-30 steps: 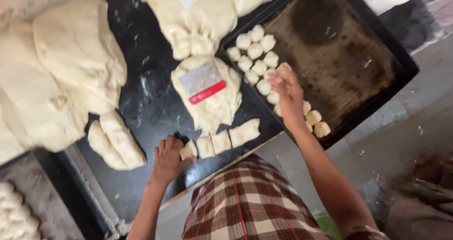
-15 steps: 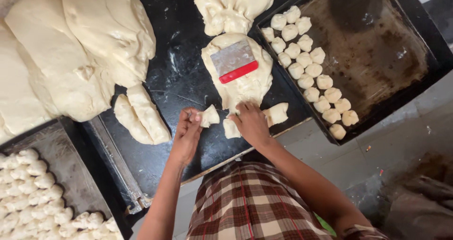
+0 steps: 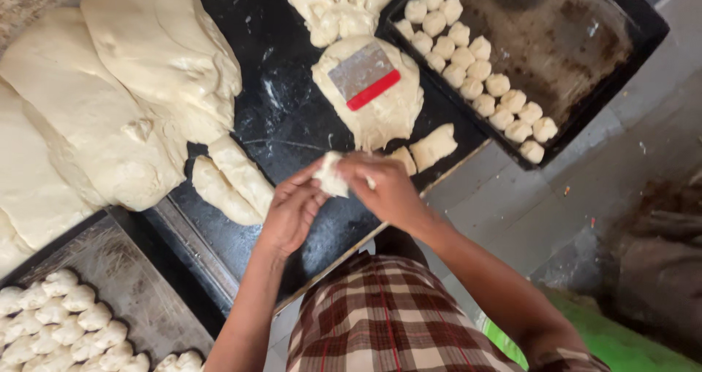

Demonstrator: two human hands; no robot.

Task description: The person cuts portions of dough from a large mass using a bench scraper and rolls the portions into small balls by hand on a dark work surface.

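Dough piece is being pinched between both hands, left hand and right hand closing on it together above the black bench, with cut dough blocks lying at two o'clock beside the scraper-topped dough mound.

Grey tiled floor, daylit

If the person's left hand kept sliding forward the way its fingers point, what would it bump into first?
The left hand already touches the small dough piece held between both hands. Past that, its fingers aim up and right, so it would probably meet the round dough lump bearing the scraper, though height above the counter is unclear.
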